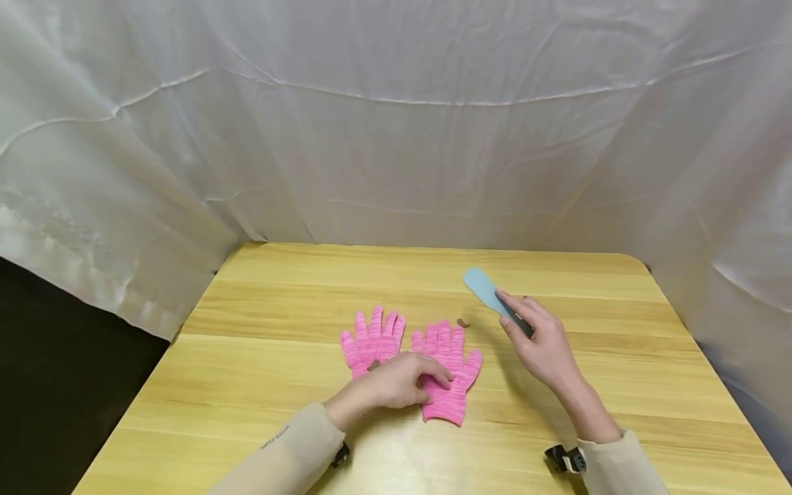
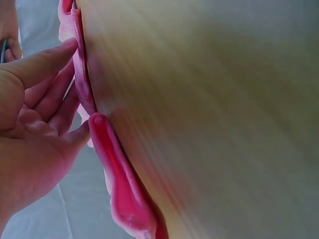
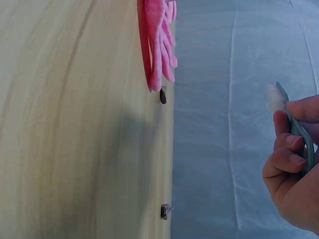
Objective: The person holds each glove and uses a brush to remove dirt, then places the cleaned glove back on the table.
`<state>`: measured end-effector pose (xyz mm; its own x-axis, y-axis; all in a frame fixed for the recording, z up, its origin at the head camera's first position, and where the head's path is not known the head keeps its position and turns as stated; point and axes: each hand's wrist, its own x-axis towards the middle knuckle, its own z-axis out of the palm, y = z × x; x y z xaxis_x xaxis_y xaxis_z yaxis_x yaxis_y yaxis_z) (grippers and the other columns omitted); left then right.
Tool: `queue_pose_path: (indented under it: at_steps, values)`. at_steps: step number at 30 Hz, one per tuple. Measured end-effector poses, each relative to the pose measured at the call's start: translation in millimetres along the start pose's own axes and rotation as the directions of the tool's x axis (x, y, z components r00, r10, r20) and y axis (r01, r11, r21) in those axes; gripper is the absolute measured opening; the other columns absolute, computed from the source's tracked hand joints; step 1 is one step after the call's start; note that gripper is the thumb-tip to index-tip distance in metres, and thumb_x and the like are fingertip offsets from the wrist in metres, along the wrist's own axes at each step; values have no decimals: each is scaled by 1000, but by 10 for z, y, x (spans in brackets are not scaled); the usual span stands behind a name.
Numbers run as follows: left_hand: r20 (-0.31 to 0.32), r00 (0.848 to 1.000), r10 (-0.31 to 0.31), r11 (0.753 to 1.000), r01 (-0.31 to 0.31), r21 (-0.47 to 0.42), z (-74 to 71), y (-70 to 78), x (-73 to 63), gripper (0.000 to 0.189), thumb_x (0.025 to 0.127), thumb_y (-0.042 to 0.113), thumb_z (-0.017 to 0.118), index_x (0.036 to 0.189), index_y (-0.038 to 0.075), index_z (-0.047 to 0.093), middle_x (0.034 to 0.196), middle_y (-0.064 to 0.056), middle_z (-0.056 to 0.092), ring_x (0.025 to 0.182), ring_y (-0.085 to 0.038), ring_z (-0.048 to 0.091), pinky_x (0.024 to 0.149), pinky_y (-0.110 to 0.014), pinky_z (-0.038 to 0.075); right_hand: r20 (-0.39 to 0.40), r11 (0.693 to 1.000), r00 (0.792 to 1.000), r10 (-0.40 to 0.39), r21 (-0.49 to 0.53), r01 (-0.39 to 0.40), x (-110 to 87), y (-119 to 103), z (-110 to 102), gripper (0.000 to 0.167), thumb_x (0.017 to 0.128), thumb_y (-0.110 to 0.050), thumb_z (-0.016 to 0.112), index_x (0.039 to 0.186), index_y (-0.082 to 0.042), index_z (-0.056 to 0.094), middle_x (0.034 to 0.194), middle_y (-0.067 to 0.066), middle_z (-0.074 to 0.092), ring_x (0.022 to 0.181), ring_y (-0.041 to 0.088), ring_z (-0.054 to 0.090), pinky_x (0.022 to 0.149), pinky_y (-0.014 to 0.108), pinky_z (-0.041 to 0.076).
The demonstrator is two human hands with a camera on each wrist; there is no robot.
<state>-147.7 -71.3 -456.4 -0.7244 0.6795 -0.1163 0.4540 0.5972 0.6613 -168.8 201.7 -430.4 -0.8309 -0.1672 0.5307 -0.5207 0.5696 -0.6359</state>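
Two pink knitted gloves lie flat side by side on the table, the left glove [image 1: 374, 344] partly behind my left forearm and the right glove [image 1: 447, 402] more exposed. My left hand [image 1: 402, 380] rests on the right glove, thumb and fingertips spread apart and touching the fabric. In the left wrist view, the pink fabric [image 2: 119, 179] lies under those fingertips. My right hand [image 1: 544, 344] grips a light blue brush [image 1: 484, 287] by its handle, raised above the table. White bristles show on the brush [image 3: 276, 98] in the right wrist view.
A small brown bit [image 1: 463, 322] lies beyond the right glove's fingertips, and another brown piece [image 1: 374, 365] is on the left glove. A further dark bit [image 3: 165, 211] shows in the right wrist view. Pale curtains [image 1: 396, 151] surround the wooden table [image 1: 260, 385].
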Motion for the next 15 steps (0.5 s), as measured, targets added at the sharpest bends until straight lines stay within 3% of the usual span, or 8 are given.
queue_pose_path:
  at_steps: [15]
  values:
    - [6, 1000, 25, 1000, -26, 8, -32, 40, -22, 31, 88, 4, 79, 116, 17, 77, 125, 9, 72, 114, -5, 64, 99, -19, 51, 6, 1000, 1000, 9, -3, -9, 5, 9, 9, 45, 96, 1, 69, 141, -9, 66, 111, 11, 71, 77, 14, 51, 61, 20, 40]
